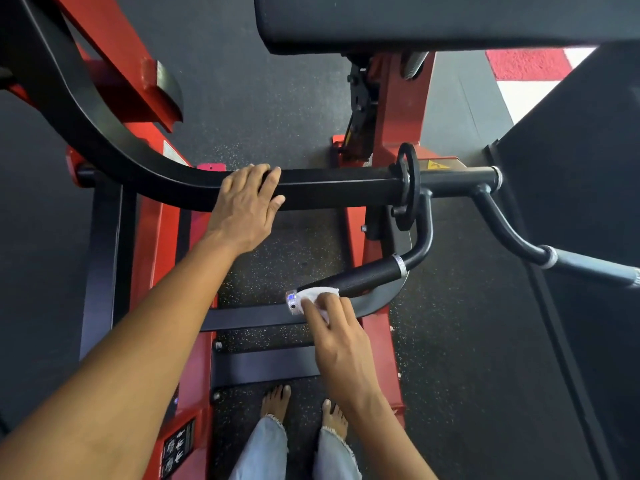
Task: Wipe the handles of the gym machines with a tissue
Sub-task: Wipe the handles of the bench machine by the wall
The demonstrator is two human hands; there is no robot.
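A black rubber-gripped handle (363, 276) slants down-left from the machine's black lever arm (332, 188), ending in a silver cap (292, 301). A white tissue (317, 294) is wrapped over the handle's lower end near that cap. My right hand (341, 336) pinches the tissue against the handle. My left hand (247, 202) rests on top of the lever arm with fingers laid over it. A second handle with a grey grip (588, 263) sticks out to the right, untouched.
The machine's red frame (152, 237) and dark crossbars (263, 367) sit below my arms. A black seat pad (433, 19) hangs overhead at the top. My bare feet (301, 407) stand on speckled black rubber floor. A red and white floor patch (526, 71) lies top right.
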